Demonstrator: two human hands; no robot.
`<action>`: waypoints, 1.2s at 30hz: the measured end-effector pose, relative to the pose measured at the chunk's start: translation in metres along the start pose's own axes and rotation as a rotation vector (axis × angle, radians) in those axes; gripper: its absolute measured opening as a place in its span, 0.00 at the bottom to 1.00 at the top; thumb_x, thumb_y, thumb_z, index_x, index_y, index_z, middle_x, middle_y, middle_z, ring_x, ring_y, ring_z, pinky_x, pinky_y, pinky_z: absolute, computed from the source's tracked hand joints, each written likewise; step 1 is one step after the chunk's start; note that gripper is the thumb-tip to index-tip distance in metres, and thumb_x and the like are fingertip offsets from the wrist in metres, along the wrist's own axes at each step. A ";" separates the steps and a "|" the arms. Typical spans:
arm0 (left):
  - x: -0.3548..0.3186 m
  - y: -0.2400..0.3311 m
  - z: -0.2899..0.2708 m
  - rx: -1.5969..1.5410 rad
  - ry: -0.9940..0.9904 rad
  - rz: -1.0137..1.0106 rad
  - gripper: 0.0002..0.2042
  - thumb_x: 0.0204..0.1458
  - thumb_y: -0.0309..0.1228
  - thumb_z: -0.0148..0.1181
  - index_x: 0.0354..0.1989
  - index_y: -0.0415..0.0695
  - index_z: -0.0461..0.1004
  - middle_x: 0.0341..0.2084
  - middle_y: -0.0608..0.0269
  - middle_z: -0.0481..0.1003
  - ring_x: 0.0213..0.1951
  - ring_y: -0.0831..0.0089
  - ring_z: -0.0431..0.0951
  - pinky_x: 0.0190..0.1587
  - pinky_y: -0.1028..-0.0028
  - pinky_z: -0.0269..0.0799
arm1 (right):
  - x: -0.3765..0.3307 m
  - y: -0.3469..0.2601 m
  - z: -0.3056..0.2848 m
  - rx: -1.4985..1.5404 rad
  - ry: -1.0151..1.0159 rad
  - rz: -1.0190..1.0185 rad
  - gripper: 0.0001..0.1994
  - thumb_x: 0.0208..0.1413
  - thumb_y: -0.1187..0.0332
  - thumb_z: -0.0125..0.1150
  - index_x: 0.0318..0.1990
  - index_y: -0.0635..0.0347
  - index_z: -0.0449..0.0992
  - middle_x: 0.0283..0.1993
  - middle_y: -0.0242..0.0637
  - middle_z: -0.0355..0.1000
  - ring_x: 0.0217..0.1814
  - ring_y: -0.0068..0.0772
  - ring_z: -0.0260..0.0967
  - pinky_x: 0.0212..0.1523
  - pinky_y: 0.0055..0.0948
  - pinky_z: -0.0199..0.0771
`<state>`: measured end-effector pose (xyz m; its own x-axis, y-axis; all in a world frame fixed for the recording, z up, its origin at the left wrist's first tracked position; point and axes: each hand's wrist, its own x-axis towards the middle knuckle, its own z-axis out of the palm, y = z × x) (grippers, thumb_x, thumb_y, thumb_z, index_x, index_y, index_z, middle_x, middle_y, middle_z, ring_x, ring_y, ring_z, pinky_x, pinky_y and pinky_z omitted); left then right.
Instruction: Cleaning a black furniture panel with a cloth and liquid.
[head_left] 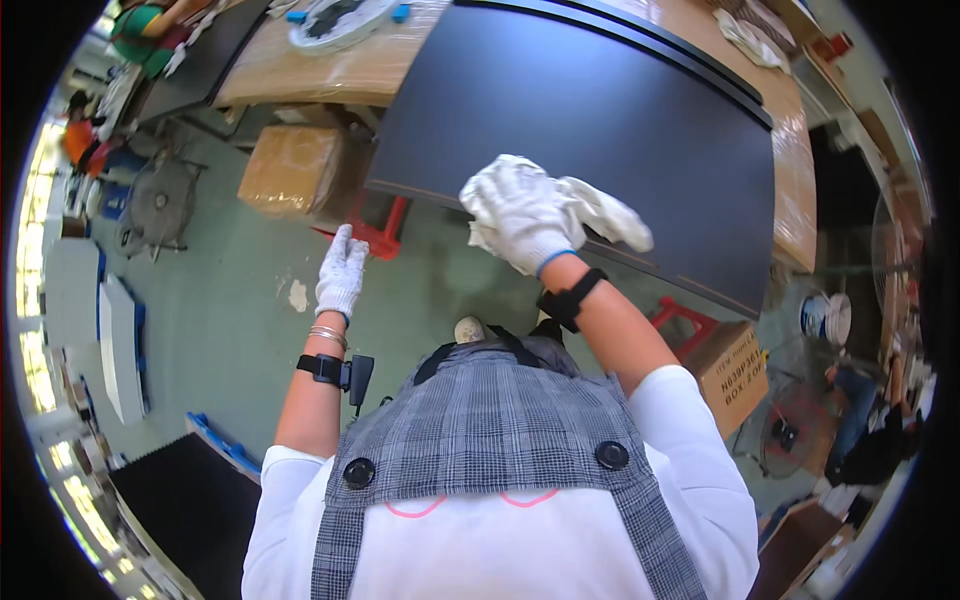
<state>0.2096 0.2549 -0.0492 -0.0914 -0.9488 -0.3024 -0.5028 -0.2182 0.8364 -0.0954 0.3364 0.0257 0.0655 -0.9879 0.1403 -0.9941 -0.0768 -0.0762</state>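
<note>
A large dark grey panel (560,110) lies flat on the worktable in front of me. My right hand (520,212), in a white knit glove, is over its near edge. The fingers are curled on a white cloth (610,214), and a loose end of it trails to the right along the edge. My left hand (342,272), gloved as well, is in the air left of the panel and touches nothing. Its fingers are stretched out. Black straps with small devices sit on both wrists.
Plastic-wrapped cardboard (320,85) covers the table. A wrapped carton (290,170) stands at the left, and another box (732,375) at the right, near red stools. Floor fans (157,205) and a white bucket (826,318) stand farther off. Other people work at both sides.
</note>
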 end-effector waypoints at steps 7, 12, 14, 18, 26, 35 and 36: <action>-0.059 -0.068 -0.076 0.080 0.053 -0.173 0.25 0.58 0.35 0.54 0.64 0.42 0.61 0.55 0.54 0.71 0.57 0.65 0.70 0.60 0.72 0.63 | 0.066 -0.028 0.017 0.203 0.020 -0.305 0.22 0.46 0.55 0.58 0.49 0.53 0.73 0.53 0.44 0.64 0.61 0.51 0.57 0.58 0.48 0.60; -0.125 -0.141 -0.121 -0.043 0.180 -0.442 0.25 0.57 0.34 0.54 0.63 0.43 0.61 0.49 0.60 0.72 0.31 0.77 0.72 0.37 0.76 0.72 | 0.011 0.034 0.005 0.068 -0.100 -0.178 0.25 0.48 0.56 0.58 0.54 0.55 0.71 0.59 0.44 0.63 0.66 0.49 0.56 0.61 0.44 0.61; -0.162 -0.218 -0.133 -0.123 0.277 -0.521 0.25 0.58 0.34 0.53 0.64 0.44 0.61 0.44 0.63 0.73 0.26 0.78 0.70 0.31 0.76 0.72 | 0.015 0.021 -0.004 0.027 -0.199 -0.090 0.23 0.52 0.55 0.54 0.53 0.56 0.72 0.58 0.44 0.64 0.64 0.49 0.58 0.60 0.44 0.62; -0.195 -0.232 -0.116 -0.257 0.268 -0.765 0.25 0.57 0.34 0.54 0.63 0.40 0.61 0.43 0.63 0.74 0.27 0.80 0.68 0.31 0.76 0.71 | 0.057 -0.004 0.017 -0.022 -0.097 -0.286 0.21 0.52 0.57 0.53 0.52 0.54 0.71 0.57 0.42 0.64 0.61 0.48 0.61 0.55 0.45 0.66; -0.212 -0.231 -0.090 -0.469 0.335 -0.666 0.24 0.57 0.35 0.54 0.63 0.43 0.62 0.42 0.63 0.74 0.24 0.80 0.69 0.29 0.76 0.72 | 0.107 -0.048 -0.002 0.081 -0.216 -0.458 0.19 0.45 0.54 0.62 0.44 0.51 0.74 0.49 0.41 0.65 0.52 0.48 0.63 0.49 0.46 0.66; -0.246 -0.264 -0.067 -0.490 0.332 -0.790 0.23 0.58 0.37 0.54 0.62 0.44 0.64 0.46 0.63 0.74 0.26 0.79 0.71 0.29 0.76 0.73 | 0.140 -0.055 0.015 0.053 -0.294 -0.385 0.14 0.50 0.61 0.56 0.44 0.51 0.75 0.48 0.40 0.66 0.52 0.48 0.63 0.52 0.43 0.67; -0.247 -0.263 -0.065 -0.507 0.349 -0.803 0.23 0.58 0.37 0.54 0.62 0.44 0.64 0.46 0.63 0.75 0.26 0.79 0.71 0.29 0.76 0.73 | 0.135 -0.045 0.013 0.062 -0.270 -0.436 0.14 0.50 0.61 0.56 0.45 0.51 0.75 0.48 0.40 0.66 0.52 0.48 0.63 0.52 0.43 0.67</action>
<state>0.4203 0.5319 -0.1651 0.4112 -0.4746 -0.7783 0.1266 -0.8157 0.5644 -0.0403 0.2050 0.0354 0.5011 -0.8610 -0.0873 -0.8628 -0.4893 -0.1271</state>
